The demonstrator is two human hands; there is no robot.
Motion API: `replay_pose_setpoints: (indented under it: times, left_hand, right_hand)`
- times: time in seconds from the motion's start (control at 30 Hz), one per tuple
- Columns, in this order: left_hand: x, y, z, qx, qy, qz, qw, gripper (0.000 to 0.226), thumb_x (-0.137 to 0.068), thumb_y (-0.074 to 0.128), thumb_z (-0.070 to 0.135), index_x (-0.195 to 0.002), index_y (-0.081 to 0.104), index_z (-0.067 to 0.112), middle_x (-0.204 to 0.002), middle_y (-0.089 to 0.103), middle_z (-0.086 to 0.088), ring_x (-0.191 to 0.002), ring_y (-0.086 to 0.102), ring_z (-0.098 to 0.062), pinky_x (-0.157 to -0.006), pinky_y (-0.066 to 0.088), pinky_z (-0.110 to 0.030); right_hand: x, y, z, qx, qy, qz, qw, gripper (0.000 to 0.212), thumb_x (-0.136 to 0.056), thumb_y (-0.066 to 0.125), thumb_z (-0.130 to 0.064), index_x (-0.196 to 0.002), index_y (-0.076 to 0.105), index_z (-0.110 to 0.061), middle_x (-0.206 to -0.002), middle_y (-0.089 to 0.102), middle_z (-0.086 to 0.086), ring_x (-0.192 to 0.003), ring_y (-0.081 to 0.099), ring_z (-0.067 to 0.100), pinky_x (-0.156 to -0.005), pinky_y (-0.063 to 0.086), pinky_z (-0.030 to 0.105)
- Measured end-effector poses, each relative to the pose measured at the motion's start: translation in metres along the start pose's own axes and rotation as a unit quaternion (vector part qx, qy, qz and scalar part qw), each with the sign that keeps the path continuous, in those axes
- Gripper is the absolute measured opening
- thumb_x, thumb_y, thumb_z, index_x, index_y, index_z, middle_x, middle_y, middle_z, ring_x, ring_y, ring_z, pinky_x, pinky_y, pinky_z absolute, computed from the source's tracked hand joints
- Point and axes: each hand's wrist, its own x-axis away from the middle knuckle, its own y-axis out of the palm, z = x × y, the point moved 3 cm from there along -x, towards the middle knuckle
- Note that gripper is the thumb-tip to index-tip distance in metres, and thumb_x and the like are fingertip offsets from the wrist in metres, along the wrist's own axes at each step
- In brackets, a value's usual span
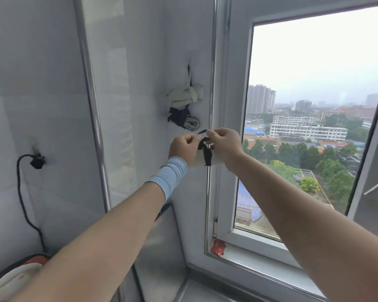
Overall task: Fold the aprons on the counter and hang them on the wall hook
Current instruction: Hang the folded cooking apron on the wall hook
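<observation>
Your biggest landmarks are the large white-framed window (238,83) on the right and the glossy white tiled wall (52,105) on the left. You are working at the wall's corner, hard against the window frame.

Two things already hang there, one under the other: a cream cloth bundle, rolled and tied (184,95), and touching its underside a smaller black cloth bundle (179,118). Just below them, held off the wall, is your own piece, a small pale folded apron (216,162) wrapped by a narrow black fabric strap (207,158).

Your left hand (183,147) and right hand (225,144) are both curled and pinch that strap near its top, the right a little higher.

Expect the apron to feel light, soft and limp. It will likely sag or unroll if the wrap slackens. The strap is thin and floppy, so hold it close to the loop and keep it taut. That loop is the part to lift over the hook.

Much is hidden from you. Your hands cover most of the apron, so you cannot judge its fold. The hook itself is not clear; only a dark cord runs up from the cream bundle. A thin curved sliver by your right fingertips could be strap or clear plastic. The counter is out of view.
</observation>
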Motion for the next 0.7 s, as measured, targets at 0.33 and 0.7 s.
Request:
replay_pose_setpoints:
  times: [0.33, 0.7]
  left_hand:
    - [-0.127, -0.054, 0.055, -0.095, 0.141, 0.032, 0.985, 0.007, -0.083, 0.069, 0.025, -0.08, 0.063, 0.029, -0.075, 0.065, 0.01, -0.074, 0.063, -0.015, -0.07, 0.05, -0.023]
    - [-0.228, -0.06, 0.088, -0.112, 0.177, 0.042, 0.977, 0.02, -0.091, 0.062, 0.026, -0.105, 0.076, 0.023, -0.106, 0.074, 0.001, -0.094, 0.069, -0.019, -0.085, 0.055, -0.027]
  right_hand:
    - [-0.101, 0.049, -0.081, 0.023, -0.091, 0.109, 0.99, 0.014, -0.091, 0.061, -0.028, -0.083, 0.072, -0.025, -0.079, 0.074, -0.004, -0.075, 0.069, 0.015, -0.071, 0.056, 0.03]
    - [-0.19, 0.063, -0.142, 0.08, -0.109, 0.162, 0.977, 0.018, -0.082, 0.073, -0.029, -0.065, 0.073, -0.025, -0.073, 0.072, -0.006, -0.068, 0.065, 0.01, -0.053, 0.046, 0.018]
